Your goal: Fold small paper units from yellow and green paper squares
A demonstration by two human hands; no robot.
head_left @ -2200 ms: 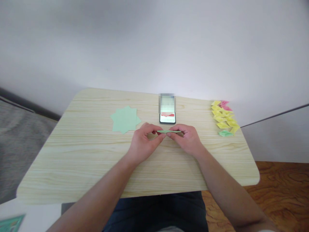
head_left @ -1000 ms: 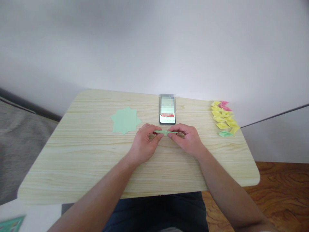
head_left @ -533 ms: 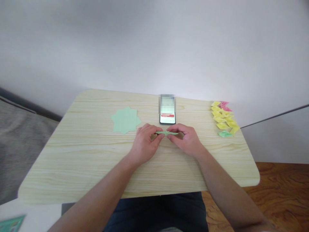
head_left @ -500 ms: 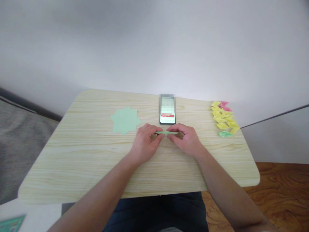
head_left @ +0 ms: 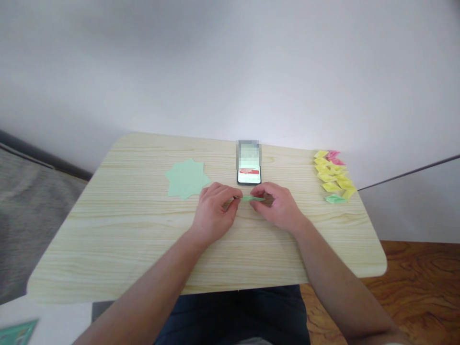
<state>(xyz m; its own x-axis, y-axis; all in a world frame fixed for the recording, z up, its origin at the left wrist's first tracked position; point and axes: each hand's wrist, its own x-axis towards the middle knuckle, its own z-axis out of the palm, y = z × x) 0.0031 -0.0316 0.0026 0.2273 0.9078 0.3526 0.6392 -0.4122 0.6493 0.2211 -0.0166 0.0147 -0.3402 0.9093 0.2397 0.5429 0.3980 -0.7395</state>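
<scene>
Between my two hands is a small folded green paper piece (head_left: 247,198), held just above or on the table. My left hand (head_left: 217,211) pinches its left end between thumb and fingers, hiding that tip. On the other side, my right hand (head_left: 275,206) has thumb and fingers closed around the right end. A phone (head_left: 249,178) with a lit screen lies right behind the paper. Left of my hands is a fanned stack of green paper squares (head_left: 186,179), its near right corner close to my left fingers.
Along the table's right edge sit several folded yellow paper pieces (head_left: 331,186), with pink ones (head_left: 333,155) behind and a green one (head_left: 335,199) in front. The wooden table (head_left: 125,239) backs onto a white wall (head_left: 230,72).
My left fingers have slid slightly left, toward the end of the green paper piece, and more of its middle shows. The right hand is nearly unmoved.
</scene>
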